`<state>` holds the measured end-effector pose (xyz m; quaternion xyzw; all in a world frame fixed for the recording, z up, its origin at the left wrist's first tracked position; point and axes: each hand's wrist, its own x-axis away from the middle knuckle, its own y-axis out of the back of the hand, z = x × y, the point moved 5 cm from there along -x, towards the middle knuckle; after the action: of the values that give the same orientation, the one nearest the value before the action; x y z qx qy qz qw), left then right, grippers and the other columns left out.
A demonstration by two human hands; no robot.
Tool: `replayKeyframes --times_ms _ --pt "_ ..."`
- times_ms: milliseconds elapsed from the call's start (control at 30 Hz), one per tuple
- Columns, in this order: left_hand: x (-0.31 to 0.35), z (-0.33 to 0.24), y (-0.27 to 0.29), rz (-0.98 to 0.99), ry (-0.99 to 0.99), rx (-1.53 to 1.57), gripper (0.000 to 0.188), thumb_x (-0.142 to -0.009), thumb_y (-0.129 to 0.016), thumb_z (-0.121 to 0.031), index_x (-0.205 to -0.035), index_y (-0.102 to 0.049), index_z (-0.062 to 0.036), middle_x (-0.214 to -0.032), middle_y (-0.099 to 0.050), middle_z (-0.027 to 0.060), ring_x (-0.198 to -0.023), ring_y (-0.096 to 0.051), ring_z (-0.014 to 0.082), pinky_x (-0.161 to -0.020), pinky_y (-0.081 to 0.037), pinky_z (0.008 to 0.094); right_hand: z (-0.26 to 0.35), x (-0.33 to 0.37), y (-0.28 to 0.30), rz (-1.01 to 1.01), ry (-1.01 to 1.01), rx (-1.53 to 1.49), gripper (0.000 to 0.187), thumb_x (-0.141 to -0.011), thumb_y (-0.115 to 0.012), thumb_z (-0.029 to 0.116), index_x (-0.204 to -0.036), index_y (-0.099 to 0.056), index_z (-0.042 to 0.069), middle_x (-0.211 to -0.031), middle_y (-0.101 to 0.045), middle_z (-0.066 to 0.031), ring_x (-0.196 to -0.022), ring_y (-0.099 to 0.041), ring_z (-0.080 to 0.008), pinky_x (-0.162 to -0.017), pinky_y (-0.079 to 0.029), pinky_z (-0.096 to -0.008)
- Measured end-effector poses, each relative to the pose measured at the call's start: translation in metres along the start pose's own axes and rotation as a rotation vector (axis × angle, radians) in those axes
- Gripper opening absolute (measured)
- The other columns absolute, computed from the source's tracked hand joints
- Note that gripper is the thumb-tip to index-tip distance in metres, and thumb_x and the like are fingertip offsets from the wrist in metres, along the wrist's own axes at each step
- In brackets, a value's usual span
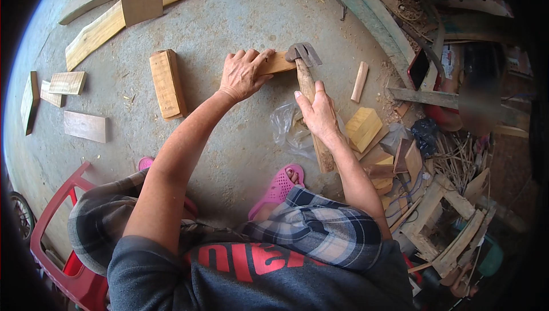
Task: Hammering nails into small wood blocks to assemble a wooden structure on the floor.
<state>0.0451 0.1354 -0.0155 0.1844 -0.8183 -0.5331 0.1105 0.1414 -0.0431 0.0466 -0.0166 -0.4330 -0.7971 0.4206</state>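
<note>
In the head view, the claw hammer [306, 75] is above the concrete floor [226, 159], its head over the right end of a wooden block [277, 64]; whether metal and wood touch, I cannot tell. The right hand [321, 112] is closed around the hammer's handle, thumb and forefinger along its two sides, the other fingers mostly hidden. Just left of the hammer's head, the left hand [243, 75] grips the block, fingers bent over its far side and thumb at its near side. Farther left of the hammer, a thicker wooden block [166, 85] lies on the floor, and beyond it small wooden offcuts [67, 84]. Long planks [94, 35] lie to the hammer's upper left. Below the hammer's head, partly behind the handle, is a clear plastic bag [287, 122]; a thin wooden stick [359, 82] lies to the hammer's right, with a phone [419, 69] farther right. Yellowish wood pieces [364, 128] lie just right of the handle's lower end, and a pink clog [277, 192] is below it.
</note>
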Motion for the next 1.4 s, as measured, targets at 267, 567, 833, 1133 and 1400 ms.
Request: replayKeyframes --times_ms 267,567,833,1133,1400 --pt "0.008 0.022 0.002 0.094 0.049 0.170 0.057 -0.075 -0.078 -0.030 -0.128 -0.058 -0.0175 -0.111 -0.063 0.0055 -0.101 -0.061 0.0231 -0.091 -0.046 0.0422 -0.018 0.008 0.000 -0.015 -0.034 -0.157 0.040 -0.095 -0.062 0.034 -0.106 -0.048 -0.002 -0.077 -0.064 -0.0178 -0.064 -0.067 -0.0296 -0.058 -0.053 -0.0400" --pt "0.050 0.015 -0.022 -0.309 0.106 -0.137 0.066 -0.076 -0.074 -0.022 -0.138 -0.052 -0.0289 -0.135 -0.050 0.0021 -0.119 -0.047 0.0286 -0.099 -0.035 0.0451 -0.037 0.038 -0.013 -0.029 -0.022 -0.376 0.030 -0.095 -0.062 0.032 -0.102 -0.052 0.004 -0.072 -0.059 -0.0030 -0.054 -0.059 -0.0098 -0.049 -0.050 -0.0261" --pt "0.059 0.016 -0.034 -0.132 0.081 -0.092 0.071 -0.082 -0.074 -0.035 -0.146 -0.043 -0.0383 -0.158 -0.029 0.0096 -0.143 -0.026 0.0376 -0.114 -0.020 0.0518 -0.049 0.054 -0.044 0.025 0.301 0.004 0.046 -0.092 -0.063 0.033 -0.118 -0.048 -0.003 -0.090 -0.063 -0.0300 -0.083 -0.064 -0.0491 -0.069 -0.051 -0.0509" --pt "0.059 0.027 -0.036 -0.046 0.027 -0.022 0.082 -0.078 -0.078 -0.036 -0.149 -0.037 -0.0397 -0.160 -0.023 0.0093 -0.139 -0.030 0.0366 -0.115 -0.020 0.0526 -0.038 0.042 -0.043 0.051 0.775 0.601 0.055 -0.080 -0.076 0.026 -0.121 -0.046 0.003 -0.090 -0.061 -0.0177 -0.080 -0.066 -0.0377 -0.067 -0.055 -0.0444" --pt "0.057 0.030 -0.038 -0.015 -0.011 -0.036 0.082 -0.080 -0.074 -0.024 -0.149 -0.034 -0.0427 -0.160 -0.022 0.0086 -0.138 -0.031 0.0363 -0.114 -0.023 0.0524 -0.017 0.045 -0.048 0.117 0.884 0.620 0.053 -0.078 -0.077 0.024 -0.117 -0.047 0.005 -0.086 -0.057 -0.0135 -0.080 -0.066 -0.0332 -0.064 -0.056 -0.0445"
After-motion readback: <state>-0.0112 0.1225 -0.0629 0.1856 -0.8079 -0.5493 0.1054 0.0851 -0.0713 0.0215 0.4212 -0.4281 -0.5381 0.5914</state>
